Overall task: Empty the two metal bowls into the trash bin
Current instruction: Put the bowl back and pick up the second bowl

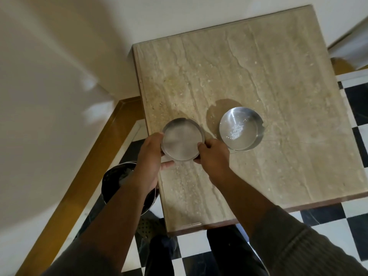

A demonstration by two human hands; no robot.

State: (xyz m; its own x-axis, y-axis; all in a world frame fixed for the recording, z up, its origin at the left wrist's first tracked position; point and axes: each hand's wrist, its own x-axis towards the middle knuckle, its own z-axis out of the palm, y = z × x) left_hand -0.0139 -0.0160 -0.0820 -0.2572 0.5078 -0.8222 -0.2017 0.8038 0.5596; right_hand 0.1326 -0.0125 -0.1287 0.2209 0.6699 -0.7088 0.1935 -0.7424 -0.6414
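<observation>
Two round metal bowls are on the beige marble table [258,66]. The left bowl [182,139] sits near the table's left edge, and its inside looks bare and blurred. My left hand [148,164] grips its left rim and my right hand [214,154] grips its right rim. The right bowl [240,129] stands free just to the right of my right hand, with white crumbs on its bottom. The trash bin [113,180], dark inside with a metal rim, stands on the floor left of the table, partly hidden under my left forearm.
A white wall with a yellow-brown skirting [83,172] runs along the left. The floor is black-and-white checkered tile [348,226]. My dark trouser legs [229,251] show below the table's front edge. A wet-looking stain [215,110] marks the table behind the right bowl.
</observation>
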